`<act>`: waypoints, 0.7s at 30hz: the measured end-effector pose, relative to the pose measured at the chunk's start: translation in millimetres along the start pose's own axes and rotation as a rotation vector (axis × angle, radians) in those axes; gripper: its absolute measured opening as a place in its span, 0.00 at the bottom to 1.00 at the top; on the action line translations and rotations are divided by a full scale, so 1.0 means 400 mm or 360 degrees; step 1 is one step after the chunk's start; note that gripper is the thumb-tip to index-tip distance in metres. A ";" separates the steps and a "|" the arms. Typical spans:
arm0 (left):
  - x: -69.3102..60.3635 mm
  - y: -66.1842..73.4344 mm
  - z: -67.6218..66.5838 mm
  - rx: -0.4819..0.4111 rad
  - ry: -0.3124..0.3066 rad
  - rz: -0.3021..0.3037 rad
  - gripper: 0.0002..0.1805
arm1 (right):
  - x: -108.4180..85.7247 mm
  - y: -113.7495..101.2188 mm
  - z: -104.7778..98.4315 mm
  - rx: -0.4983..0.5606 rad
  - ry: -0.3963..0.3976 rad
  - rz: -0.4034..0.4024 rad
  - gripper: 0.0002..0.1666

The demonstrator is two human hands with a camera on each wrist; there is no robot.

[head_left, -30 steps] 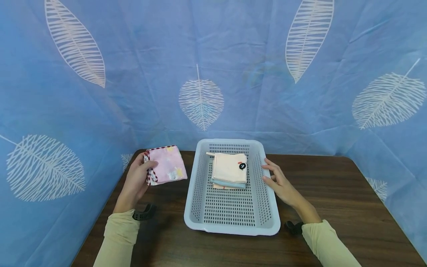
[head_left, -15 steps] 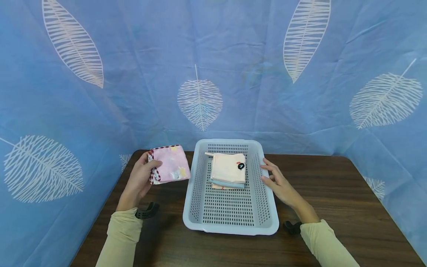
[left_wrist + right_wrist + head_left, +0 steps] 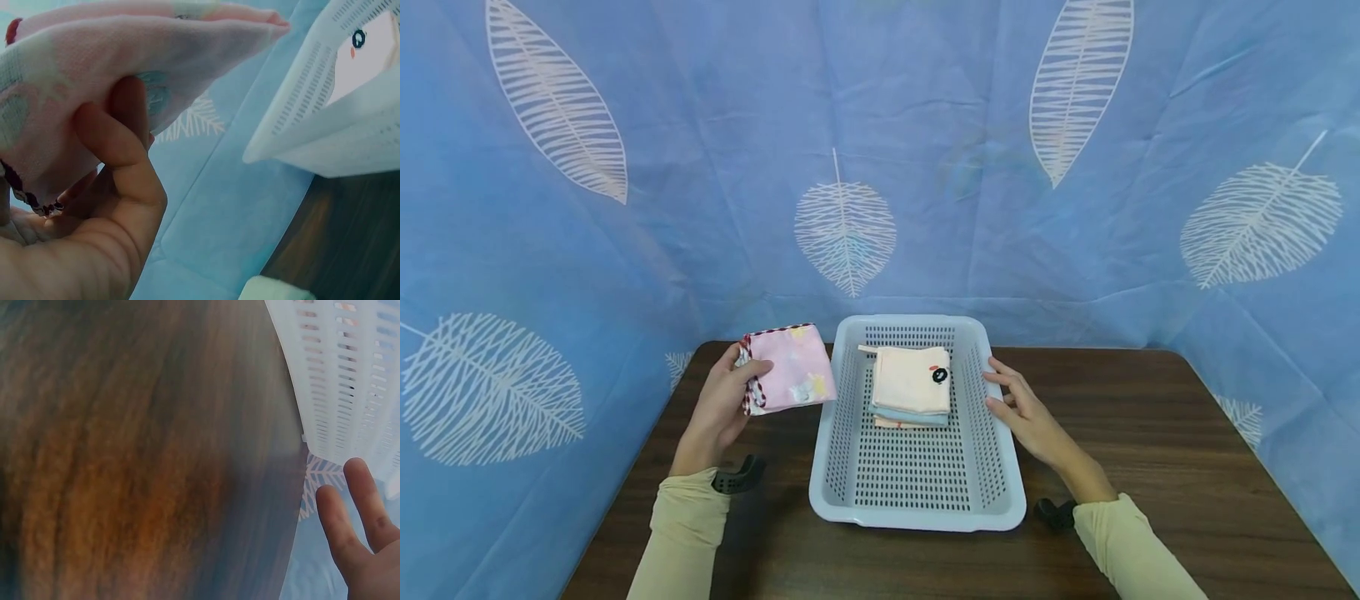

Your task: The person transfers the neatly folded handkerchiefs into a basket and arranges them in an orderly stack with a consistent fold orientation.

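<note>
**Basket (image 3: 917,518) stays put while the pink cloth (image 3: 793,367) edges closer**

On the brown table (image 3: 1135,400), the basket sits as it did a second ago. The left hand (image 3: 724,406), pinching the pink cloth, has moved rightward; the cloth's corner now overlaps the left rim in the head view, apparently a narrower gap but not yet inside. The right hand (image 3: 1030,423) keeps its fingers apart at the opposite rim; contact is unclear. Inside lies a stack of folded cloths (image 3: 912,382).

Blue leaf-print cloth (image 3: 925,225) behind brown table (image 3: 1135,417), seemingly wooden.
</note>
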State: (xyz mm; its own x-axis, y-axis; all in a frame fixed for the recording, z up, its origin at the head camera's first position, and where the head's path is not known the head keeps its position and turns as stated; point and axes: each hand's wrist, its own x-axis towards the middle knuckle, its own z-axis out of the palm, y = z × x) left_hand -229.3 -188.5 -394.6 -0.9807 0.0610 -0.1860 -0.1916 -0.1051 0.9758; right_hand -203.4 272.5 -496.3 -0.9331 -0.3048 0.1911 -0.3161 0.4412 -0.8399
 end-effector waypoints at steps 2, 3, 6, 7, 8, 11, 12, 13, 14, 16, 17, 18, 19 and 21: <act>0.002 0.001 0.009 0.0001 -0.0013 -0.0014 0.17 | -0.001 -0.003 -0.002 -0.0021 0.0003 -0.0005 0.29; 0.003 0.001 0.013 0.0000 -0.0020 -0.0019 0.18 | -0.001 -0.005 -0.003 -0.0030 0.0004 -0.0008 0.29; 0.008 0.002 0.027 -0.0002 -0.0041 -0.0027 0.23 | -0.002 -0.006 -0.003 -0.0051 0.0006 -0.0013 0.29; 0.010 0.001 0.030 -0.0005 -0.0052 -0.0029 0.25 | -0.002 -0.006 -0.003 -0.0054 0.0006 -0.0012 0.29; 0.012 0.001 0.034 -0.0006 -0.0062 -0.0033 0.26 | -0.002 -0.006 -0.003 -0.0055 0.0007 -0.0010 0.29; 0.015 -0.003 0.040 -0.0004 -0.0070 -0.0049 0.30 | -0.001 -0.004 -0.004 -0.0069 -0.0003 -0.0002 0.29; 0.015 -0.004 0.041 -0.0005 -0.0072 -0.0054 0.30 | -0.001 -0.003 -0.004 -0.0072 -0.0009 0.0000 0.29; 0.015 -0.005 0.042 -0.0010 -0.0074 -0.0056 0.31 | 0.000 -0.003 -0.004 -0.0079 -0.0012 0.0003 0.28; 0.016 -0.006 0.044 -0.0016 -0.0075 -0.0055 0.31 | 0.000 -0.003 -0.003 -0.0087 -0.0014 0.0003 0.28; 0.018 -0.007 0.049 -0.0037 -0.0072 -0.0046 0.30 | 0.001 -0.002 -0.003 -0.0098 -0.0018 0.0001 0.28; 0.019 -0.007 0.052 -0.0047 -0.0072 -0.0042 0.29 | 0.001 -0.001 -0.003 -0.0100 -0.0018 0.0003 0.28; 0.021 -0.007 0.055 -0.0057 -0.0073 -0.0040 0.29 | 0.001 -0.001 -0.003 -0.0105 -0.0014 0.0003 0.28; 0.023 -0.007 0.060 -0.0070 -0.0073 -0.0037 0.28 | 0.001 -0.001 -0.002 -0.0106 -0.0010 0.0000 0.28; 0.027 -0.008 0.067 -0.0074 -0.0069 -0.0036 0.27 | 0.000 0.000 -0.001 -0.0098 -0.0007 -0.0012 0.29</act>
State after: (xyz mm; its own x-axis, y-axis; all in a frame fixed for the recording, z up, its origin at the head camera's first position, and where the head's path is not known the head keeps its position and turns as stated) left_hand -238.0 -160.8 -396.7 -0.9736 0.1068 -0.2019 -0.2165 -0.1494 0.9648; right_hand -203.6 273.0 -496.1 -0.9300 -0.3119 0.1946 -0.3329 0.4899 -0.8057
